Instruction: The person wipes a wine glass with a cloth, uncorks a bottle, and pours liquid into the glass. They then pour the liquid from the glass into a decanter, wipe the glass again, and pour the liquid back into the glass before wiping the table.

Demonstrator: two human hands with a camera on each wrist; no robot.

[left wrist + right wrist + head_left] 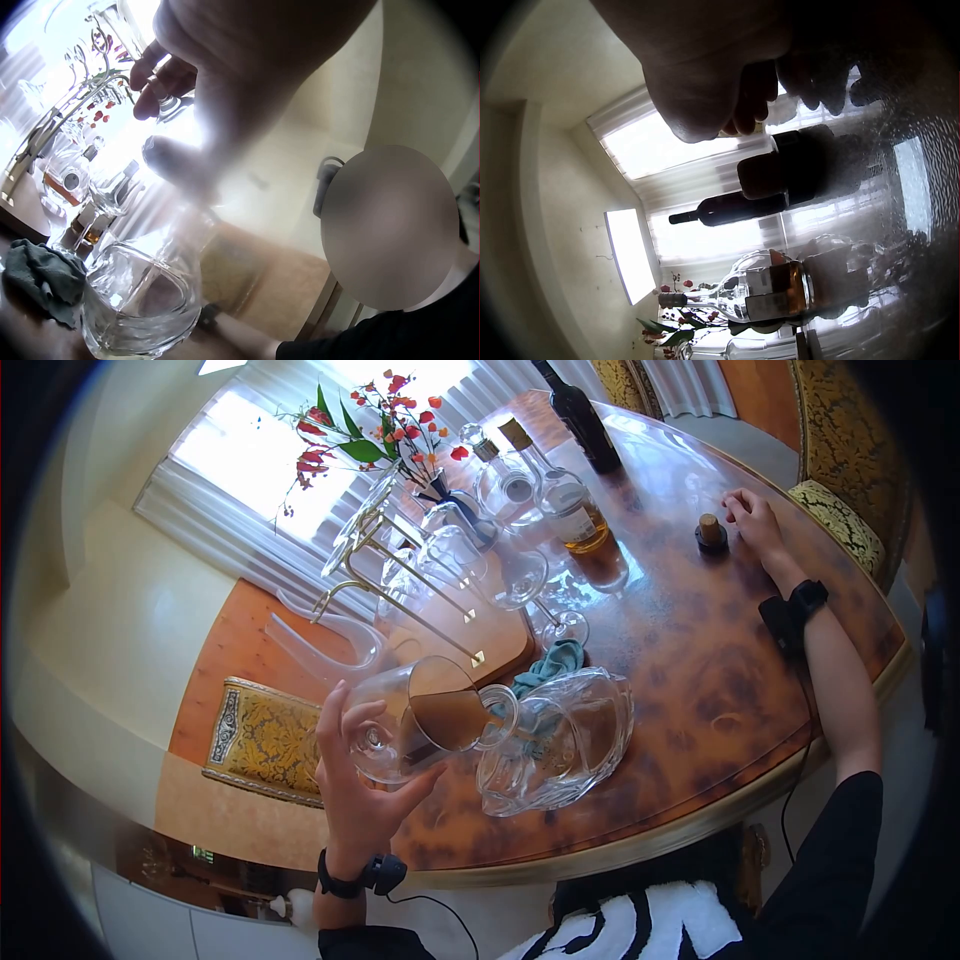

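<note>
My left hand (362,812) holds a clear stemmed glass (440,705) tilted on its side, fingers around its foot end. In the left wrist view, the fingers (154,90) are at the stem. Its bowl points right, towards the round glass mouth of a clear glass decanter (570,745) on the table; whether they touch I cannot tell. Brown shows through the bowl, liquid or table, cannot tell. My right hand (760,530) rests at the table's right side, fingers loosely curled and holding nothing, beside a cork-topped black stopper (711,536). The right wrist view shows this stopper (759,176) upright.
A teal cloth (550,667) lies behind the decanter. Beyond are a wooden stand (505,645) with metal rails and glasses, an amber-liquid bottle (580,520), a stoppered decanter (505,485), a dark bottle (583,425) and a flower vase (460,515). Chairs (265,740) surround the table.
</note>
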